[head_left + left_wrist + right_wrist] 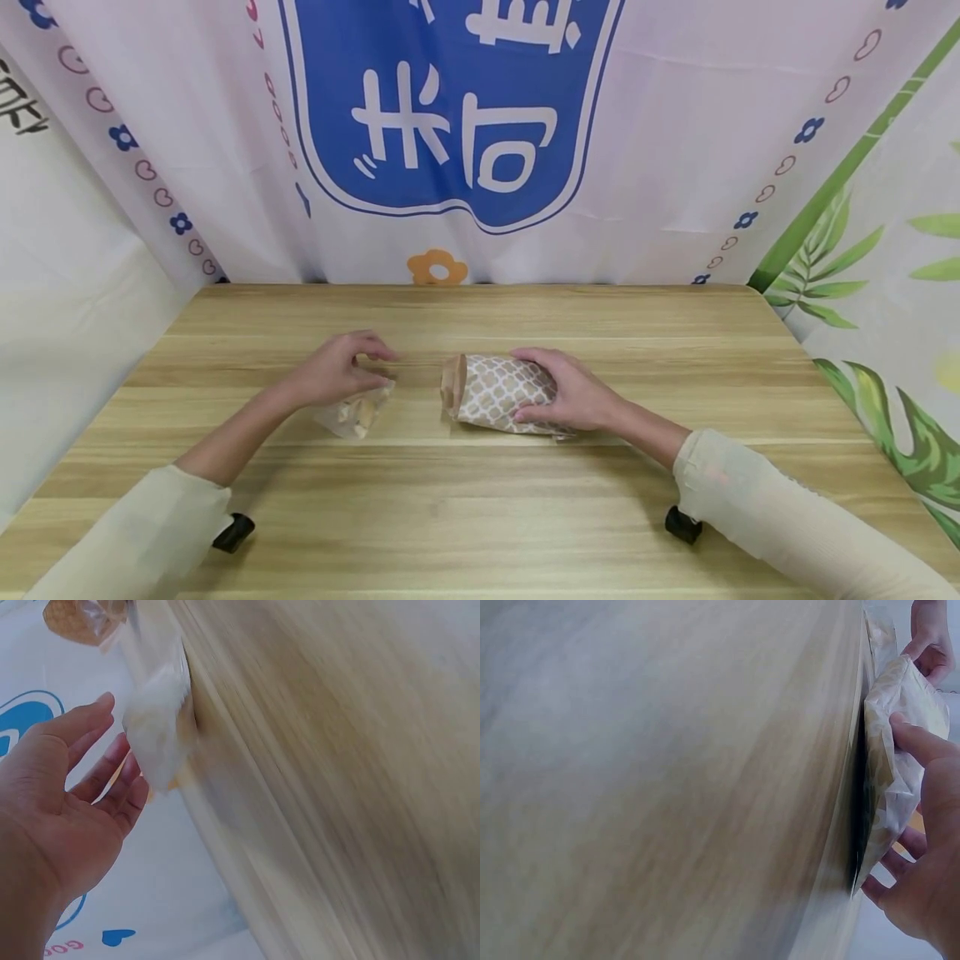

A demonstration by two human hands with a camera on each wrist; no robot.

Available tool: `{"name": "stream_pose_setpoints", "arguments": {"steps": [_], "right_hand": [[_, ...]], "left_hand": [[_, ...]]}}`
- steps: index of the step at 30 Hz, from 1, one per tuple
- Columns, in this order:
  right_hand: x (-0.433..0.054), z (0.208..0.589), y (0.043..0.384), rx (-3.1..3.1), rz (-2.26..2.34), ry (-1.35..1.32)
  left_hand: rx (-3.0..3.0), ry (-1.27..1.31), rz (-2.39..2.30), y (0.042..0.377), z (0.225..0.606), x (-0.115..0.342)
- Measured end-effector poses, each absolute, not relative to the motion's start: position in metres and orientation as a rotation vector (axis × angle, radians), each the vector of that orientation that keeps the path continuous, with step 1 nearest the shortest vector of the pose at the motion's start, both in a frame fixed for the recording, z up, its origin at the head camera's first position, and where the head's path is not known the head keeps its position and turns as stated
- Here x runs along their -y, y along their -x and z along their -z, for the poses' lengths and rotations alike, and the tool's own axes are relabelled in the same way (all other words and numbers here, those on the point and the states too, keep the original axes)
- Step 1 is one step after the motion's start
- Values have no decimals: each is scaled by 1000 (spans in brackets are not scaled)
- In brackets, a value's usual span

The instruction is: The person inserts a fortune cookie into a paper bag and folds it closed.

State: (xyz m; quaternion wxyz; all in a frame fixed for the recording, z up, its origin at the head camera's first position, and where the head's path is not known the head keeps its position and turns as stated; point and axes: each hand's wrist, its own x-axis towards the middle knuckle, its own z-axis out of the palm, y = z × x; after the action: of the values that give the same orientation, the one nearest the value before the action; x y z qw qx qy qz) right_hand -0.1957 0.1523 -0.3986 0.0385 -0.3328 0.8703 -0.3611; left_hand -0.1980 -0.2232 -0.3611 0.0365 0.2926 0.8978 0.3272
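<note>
A brown paper bag (502,390) with a white lattice print lies on its side on the wooden table, its open end facing left. My right hand (573,392) grips its right half, thumb on the near side and fingers over the far side; in the right wrist view the thumb presses into the paper bag (889,776). To the left, my left hand (345,367) hovers with loosely bent fingers over a small clear plastic packet (358,414) with pale beige pieces inside. In the left wrist view the blurred packet (159,724) is just beyond the spread fingertips.
The wooden table (465,517) reaches back to a hanging white cloth (660,167) with a blue printed badge. Leaf-patterned cloth (885,333) hangs on the right. Dark bands (234,532) show under both sleeves.
</note>
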Motion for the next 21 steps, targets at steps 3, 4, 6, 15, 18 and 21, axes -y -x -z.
{"name": "stream_pose_setpoints", "arguments": {"steps": [3,4,6,15,18,21], "right_hand": [[-152,399,196,-2668,1105,1018],[-152,399,196,-2669,1104,1017],[-152,399,196,-2669,1105,1016],[-152,400,197,-2671,1105,1021],[-152,400,197,-2675,1100,1025],[-152,401,197,-2678,1094,1023]], "left_hand": [[-2769,-906,-969,198,361,229],[-2776,-909,-953,198,361,231],[-2780,-911,-919,199,360,234],[-2744,-1003,-805,199,357,250],[-2746,-967,-821,200,357,254],[-2766,-925,-835,200,358,257]]}}
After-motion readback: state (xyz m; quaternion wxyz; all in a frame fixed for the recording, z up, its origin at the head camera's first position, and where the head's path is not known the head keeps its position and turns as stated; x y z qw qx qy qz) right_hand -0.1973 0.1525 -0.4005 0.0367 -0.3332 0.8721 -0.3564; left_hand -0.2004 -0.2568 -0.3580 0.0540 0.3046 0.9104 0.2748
